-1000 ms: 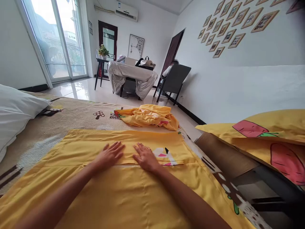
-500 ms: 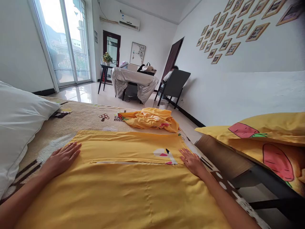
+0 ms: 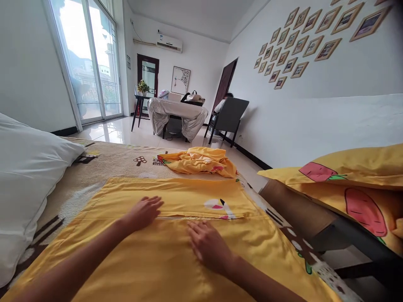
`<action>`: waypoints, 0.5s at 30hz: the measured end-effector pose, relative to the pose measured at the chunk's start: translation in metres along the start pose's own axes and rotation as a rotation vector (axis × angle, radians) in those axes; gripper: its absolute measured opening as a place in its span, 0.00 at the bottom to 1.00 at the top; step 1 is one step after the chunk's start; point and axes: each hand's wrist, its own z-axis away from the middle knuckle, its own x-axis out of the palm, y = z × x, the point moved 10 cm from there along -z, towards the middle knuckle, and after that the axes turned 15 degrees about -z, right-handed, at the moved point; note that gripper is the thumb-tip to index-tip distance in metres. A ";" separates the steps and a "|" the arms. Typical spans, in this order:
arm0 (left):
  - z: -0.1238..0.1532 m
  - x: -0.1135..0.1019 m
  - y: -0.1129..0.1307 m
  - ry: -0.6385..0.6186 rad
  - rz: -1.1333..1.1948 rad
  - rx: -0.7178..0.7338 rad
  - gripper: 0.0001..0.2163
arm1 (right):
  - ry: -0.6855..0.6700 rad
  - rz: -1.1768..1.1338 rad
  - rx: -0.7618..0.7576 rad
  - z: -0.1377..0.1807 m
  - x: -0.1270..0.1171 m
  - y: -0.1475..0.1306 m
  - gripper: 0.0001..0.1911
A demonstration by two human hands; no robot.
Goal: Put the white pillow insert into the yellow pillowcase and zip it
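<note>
A yellow pillowcase lies spread flat on the bed in front of me, its flap seam running across the middle. My left hand rests flat on it near the seam, fingers stretched out. Lower down and nearer to me, my right hand lies open and flat on the cloth, just below the seam. Neither hand holds anything.
A white pillow sits on the left of the bed. A crumpled yellow cloth lies at the far edge. Yellow strawberry-print pillows rest on a stand to the right. A covered table and a chair stand beyond.
Half a second ago both hands were spread out to the pillowcase's left and right edges; now they have slid back to the middle, the right one lower than the left.
</note>
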 end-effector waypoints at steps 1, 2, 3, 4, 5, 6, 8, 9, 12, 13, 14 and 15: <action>-0.013 -0.002 0.018 -0.006 0.031 0.048 0.22 | -0.001 -0.026 0.003 -0.003 0.007 -0.005 0.22; -0.026 -0.002 0.032 -0.011 0.057 0.080 0.22 | 0.006 -0.048 0.017 -0.005 0.013 -0.006 0.23; -0.038 0.000 0.043 -0.020 0.079 0.101 0.23 | 0.021 -0.067 0.033 -0.006 0.017 -0.005 0.25; -0.049 0.003 0.050 -0.033 0.098 0.111 0.23 | 0.040 -0.083 0.047 -0.006 0.020 -0.002 0.25; -0.059 0.009 0.055 -0.058 0.119 0.120 0.24 | 0.060 -0.098 0.054 -0.005 0.021 0.002 0.25; -0.067 0.017 0.059 -0.092 0.141 0.132 0.26 | 0.078 -0.110 0.054 -0.003 0.023 0.004 0.25; -0.077 0.034 0.062 -0.163 0.179 0.166 0.30 | 0.101 -0.132 0.040 -0.001 0.025 0.007 0.25; -0.080 0.042 0.062 -0.194 0.195 0.182 0.33 | 0.112 -0.144 0.034 0.000 0.026 0.008 0.25; -0.082 0.056 0.059 -0.244 0.226 0.198 0.37 | 0.144 -0.179 0.024 -0.002 0.027 0.010 0.22; -0.082 0.058 0.058 -0.251 0.229 0.197 0.36 | 0.151 -0.186 0.023 -0.003 0.027 0.010 0.19; -0.082 0.059 0.058 -0.254 0.228 0.195 0.35 | 0.155 -0.188 0.024 -0.005 0.027 0.011 0.17; -0.082 0.059 0.058 -0.253 0.222 0.192 0.34 | 0.152 -0.183 0.025 -0.007 0.028 0.012 0.14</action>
